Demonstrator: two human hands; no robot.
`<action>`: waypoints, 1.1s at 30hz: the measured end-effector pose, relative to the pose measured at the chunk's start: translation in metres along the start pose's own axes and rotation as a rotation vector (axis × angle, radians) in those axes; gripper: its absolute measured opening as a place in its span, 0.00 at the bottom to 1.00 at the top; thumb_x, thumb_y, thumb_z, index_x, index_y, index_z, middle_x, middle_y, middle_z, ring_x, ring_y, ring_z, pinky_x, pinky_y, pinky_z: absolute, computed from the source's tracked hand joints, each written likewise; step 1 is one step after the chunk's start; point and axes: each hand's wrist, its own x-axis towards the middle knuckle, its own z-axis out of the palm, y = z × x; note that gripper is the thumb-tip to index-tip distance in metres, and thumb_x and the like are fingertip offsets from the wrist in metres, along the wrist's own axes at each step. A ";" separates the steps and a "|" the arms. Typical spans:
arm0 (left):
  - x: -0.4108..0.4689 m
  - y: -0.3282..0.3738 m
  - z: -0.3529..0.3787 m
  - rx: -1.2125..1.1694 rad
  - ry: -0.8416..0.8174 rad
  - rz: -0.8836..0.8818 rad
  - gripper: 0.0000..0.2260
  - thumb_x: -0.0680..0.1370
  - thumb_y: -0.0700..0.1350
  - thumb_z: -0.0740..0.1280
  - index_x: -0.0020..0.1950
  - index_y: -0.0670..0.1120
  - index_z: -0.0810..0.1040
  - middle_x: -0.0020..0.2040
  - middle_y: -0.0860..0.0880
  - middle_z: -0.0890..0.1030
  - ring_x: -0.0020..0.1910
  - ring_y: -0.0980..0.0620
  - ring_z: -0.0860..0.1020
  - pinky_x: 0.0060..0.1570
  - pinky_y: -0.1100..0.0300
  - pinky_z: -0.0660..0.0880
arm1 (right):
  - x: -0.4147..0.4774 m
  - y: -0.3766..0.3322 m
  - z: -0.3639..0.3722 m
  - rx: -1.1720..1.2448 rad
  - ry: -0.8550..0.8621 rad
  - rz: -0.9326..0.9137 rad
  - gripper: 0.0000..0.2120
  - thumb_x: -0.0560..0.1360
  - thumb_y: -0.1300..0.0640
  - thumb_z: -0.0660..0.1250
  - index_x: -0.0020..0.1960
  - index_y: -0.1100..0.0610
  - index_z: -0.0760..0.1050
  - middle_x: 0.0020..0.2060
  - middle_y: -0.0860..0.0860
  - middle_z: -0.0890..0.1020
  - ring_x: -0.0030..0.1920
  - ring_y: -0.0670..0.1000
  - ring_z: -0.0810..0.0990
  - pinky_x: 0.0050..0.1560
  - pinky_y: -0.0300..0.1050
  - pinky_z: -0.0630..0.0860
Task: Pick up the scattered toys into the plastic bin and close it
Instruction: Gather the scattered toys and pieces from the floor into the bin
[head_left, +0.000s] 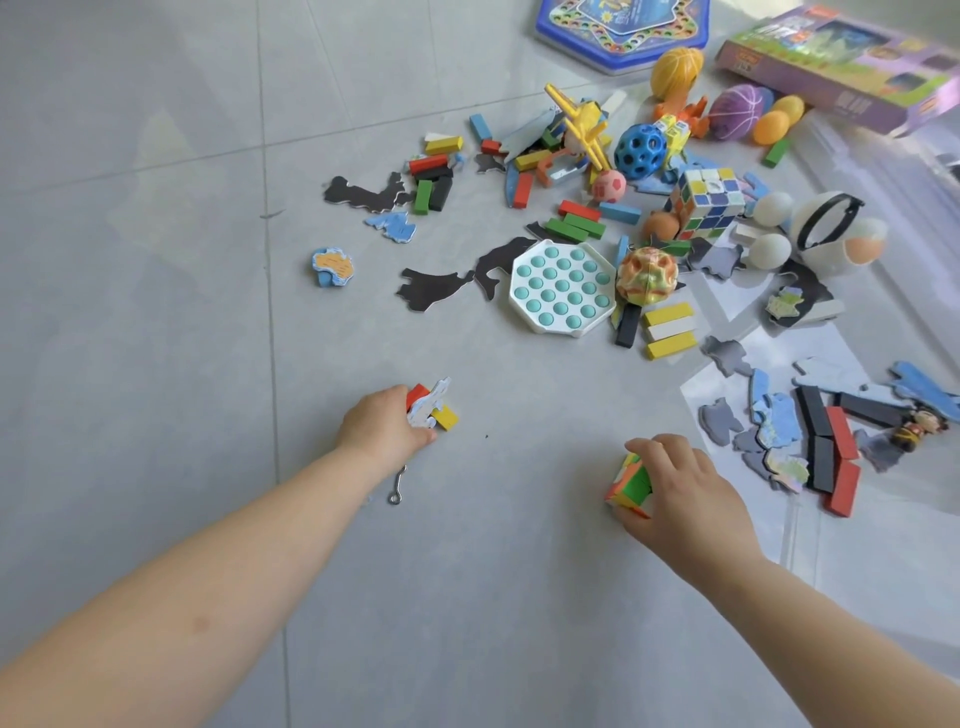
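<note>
Yellow and red blocks (434, 410) plus a puzzle piece crammed your closed left hand (382, 423); one could have slipped out. Your right hand (680, 486) clasped a small cube (629, 486) beside the clear bin (800, 525), most toys (597, 208) lay scattered across the floor.

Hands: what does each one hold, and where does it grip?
The left hand clutches a red block, yellow block and puzzle piece by their near ends. The right hand grips a small colourful cube from above.

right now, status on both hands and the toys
Left hand shut on blocks and a puzzle piece. Right hand gripping small cube on floor. Most toys lie scattered, pop toy among them. Nothing blocking.
</note>
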 end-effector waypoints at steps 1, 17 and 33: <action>0.000 -0.001 -0.001 -0.022 -0.016 0.008 0.10 0.72 0.47 0.68 0.45 0.45 0.69 0.44 0.48 0.74 0.43 0.46 0.71 0.41 0.60 0.64 | 0.000 0.000 0.000 0.004 -0.001 -0.001 0.27 0.74 0.47 0.64 0.70 0.51 0.62 0.66 0.51 0.67 0.65 0.54 0.67 0.56 0.45 0.70; -0.058 0.084 -0.040 -0.448 -0.057 0.296 0.11 0.74 0.41 0.68 0.36 0.54 0.71 0.33 0.56 0.76 0.23 0.72 0.74 0.24 0.81 0.66 | -0.044 0.046 -0.093 0.215 0.159 0.023 0.33 0.69 0.49 0.70 0.70 0.48 0.60 0.64 0.46 0.67 0.63 0.49 0.68 0.56 0.44 0.68; -0.217 0.380 0.014 -0.221 -0.259 1.182 0.13 0.76 0.46 0.64 0.32 0.52 0.67 0.29 0.53 0.69 0.28 0.56 0.67 0.26 0.72 0.64 | -0.252 0.286 -0.135 0.450 0.074 0.855 0.40 0.69 0.52 0.72 0.74 0.52 0.53 0.68 0.57 0.66 0.63 0.57 0.69 0.60 0.45 0.67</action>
